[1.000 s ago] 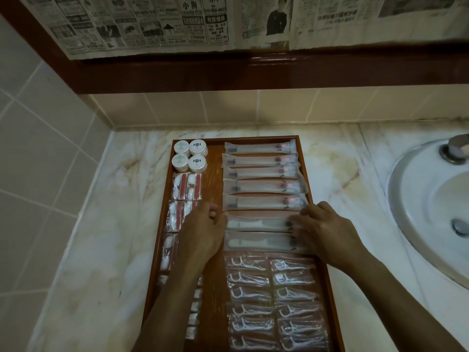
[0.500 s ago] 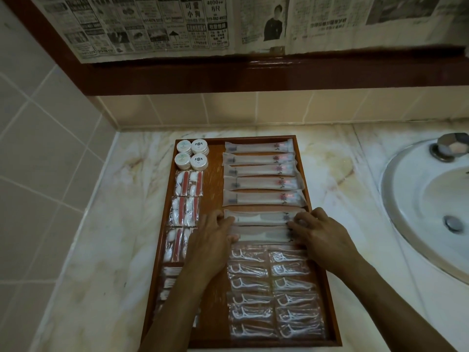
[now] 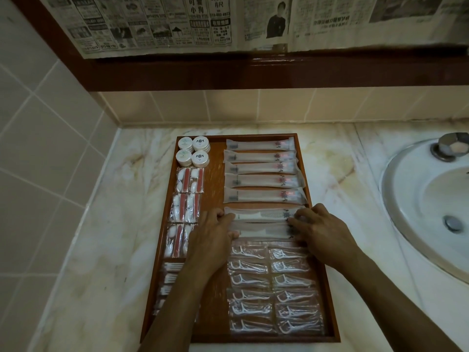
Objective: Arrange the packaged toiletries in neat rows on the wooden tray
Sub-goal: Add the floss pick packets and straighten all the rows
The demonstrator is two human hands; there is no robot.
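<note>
A wooden tray [image 3: 215,174] lies on the marble counter. Its right column holds several long toothbrush packets [image 3: 261,179], then two comb packets [image 3: 261,215], then two rows of floss-pick packets [image 3: 274,288]. The left column has round white jars [image 3: 193,151], cotton-bud packets [image 3: 189,180] and small packets partly hidden by my arm. My left hand [image 3: 213,237] pinches the left ends of the comb packets. My right hand [image 3: 322,235] presses their right ends with its fingertips.
A white sink basin [image 3: 431,212] with a chrome tap [image 3: 450,146] is set in the counter at the right. Tiled walls close the left and back. A dark wooden ledge with newspaper sheets [image 3: 203,24] hangs above.
Both hands have slid the two comb packets up the tray toward the toothbrush packets. The camera has moved back, so the tray's near edge shows.
</note>
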